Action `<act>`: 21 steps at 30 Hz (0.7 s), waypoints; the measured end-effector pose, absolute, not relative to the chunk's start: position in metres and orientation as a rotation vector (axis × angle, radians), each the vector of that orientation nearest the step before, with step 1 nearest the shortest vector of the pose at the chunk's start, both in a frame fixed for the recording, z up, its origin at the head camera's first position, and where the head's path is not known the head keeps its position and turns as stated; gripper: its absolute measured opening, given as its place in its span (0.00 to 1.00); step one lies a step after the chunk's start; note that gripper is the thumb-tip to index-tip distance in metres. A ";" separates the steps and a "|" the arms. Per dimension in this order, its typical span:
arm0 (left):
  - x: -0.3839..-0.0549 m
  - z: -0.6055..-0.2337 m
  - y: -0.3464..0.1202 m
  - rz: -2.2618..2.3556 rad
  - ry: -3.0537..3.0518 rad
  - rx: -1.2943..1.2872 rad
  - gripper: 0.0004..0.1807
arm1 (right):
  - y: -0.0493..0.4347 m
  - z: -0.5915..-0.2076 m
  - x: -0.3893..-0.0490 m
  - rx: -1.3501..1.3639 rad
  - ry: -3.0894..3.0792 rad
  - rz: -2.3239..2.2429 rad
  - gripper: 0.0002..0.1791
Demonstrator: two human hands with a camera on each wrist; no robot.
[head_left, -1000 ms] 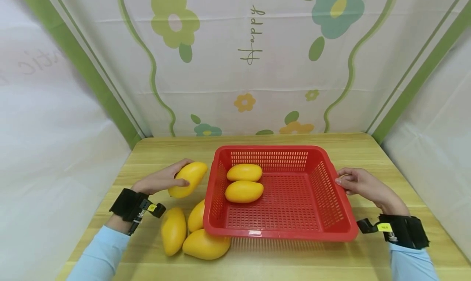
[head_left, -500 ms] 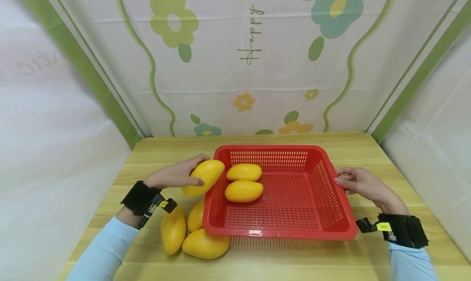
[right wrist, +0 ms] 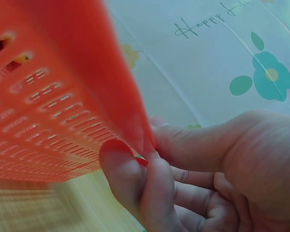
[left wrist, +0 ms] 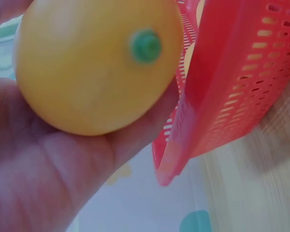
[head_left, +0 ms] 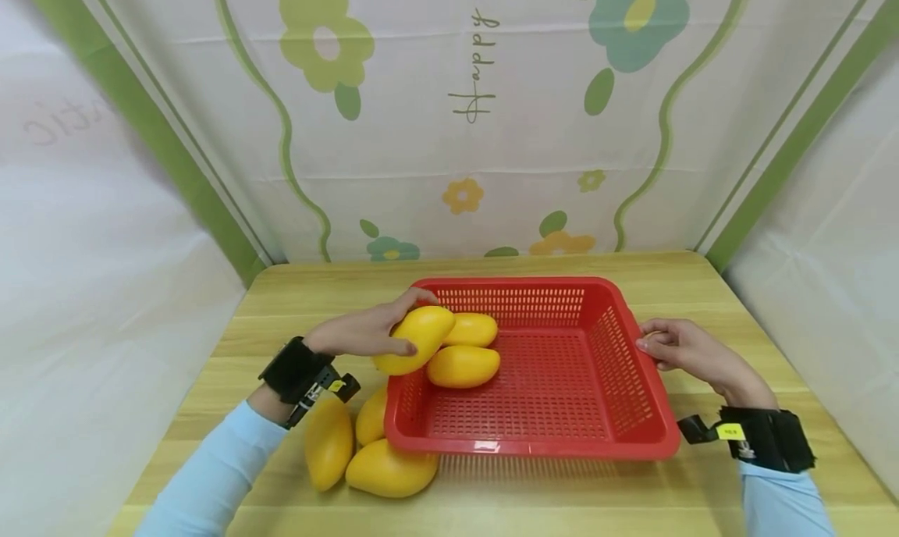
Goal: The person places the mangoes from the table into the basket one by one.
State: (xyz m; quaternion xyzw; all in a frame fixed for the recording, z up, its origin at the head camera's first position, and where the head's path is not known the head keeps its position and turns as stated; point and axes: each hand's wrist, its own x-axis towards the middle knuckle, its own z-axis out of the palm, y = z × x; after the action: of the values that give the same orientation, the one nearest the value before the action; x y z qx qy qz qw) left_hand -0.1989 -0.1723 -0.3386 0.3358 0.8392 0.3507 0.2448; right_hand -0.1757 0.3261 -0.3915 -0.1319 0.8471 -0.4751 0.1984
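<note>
My left hand (head_left: 372, 330) grips a yellow mango (head_left: 421, 336) over the left rim of the red plastic basket (head_left: 534, 448). In the left wrist view, the held mango (left wrist: 94, 67) shows a green stem end, with the palm and fingers curved round it. Inside the basket, against its left side, lie two more mangoes; the nearer mango (head_left: 463, 367) shows whole and the farther mango (head_left: 474, 329) is partly covered by the held one. My right hand (head_left: 691, 357) pinches the basket's right rim, thumb on top and fingers beneath, as the right wrist view shows.
Three mangoes rest on the wooden table (head_left: 562, 506) by the basket's front left corner: a left mango (head_left: 328, 447), a front mango (head_left: 392, 468) and one mango (head_left: 372, 418) partly behind the rim. A flower-printed cloth (head_left: 393, 131) hangs behind the table.
My left hand has carried the mango rightward from beside the basket to over its left rim. The right hand keeps its hold, and the basket stays in place.
</note>
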 end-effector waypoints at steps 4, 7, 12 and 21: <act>-0.201 -0.338 -0.164 0.910 2.266 0.996 0.37 | 0.326 -0.390 -0.175 -0.367 2.366 -1.336 0.24; -0.203 -0.338 -0.157 0.863 2.252 1.035 0.38 | 0.326 -0.390 -0.174 -0.363 2.367 -1.338 0.24; -0.206 -0.342 -0.145 0.816 2.208 1.099 0.36 | 0.325 -0.392 -0.173 -0.361 2.382 -1.330 0.24; -0.210 -0.348 -0.127 0.705 2.152 1.197 0.36 | 0.323 -0.389 -0.173 -0.391 2.396 -1.314 0.23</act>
State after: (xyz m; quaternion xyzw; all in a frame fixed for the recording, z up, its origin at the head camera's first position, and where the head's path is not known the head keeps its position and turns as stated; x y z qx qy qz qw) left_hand -0.2101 -0.1266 -0.3481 0.4477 0.8051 0.2636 0.2863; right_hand -0.1734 0.3231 -0.3892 -0.1392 0.8522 -0.4673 0.1896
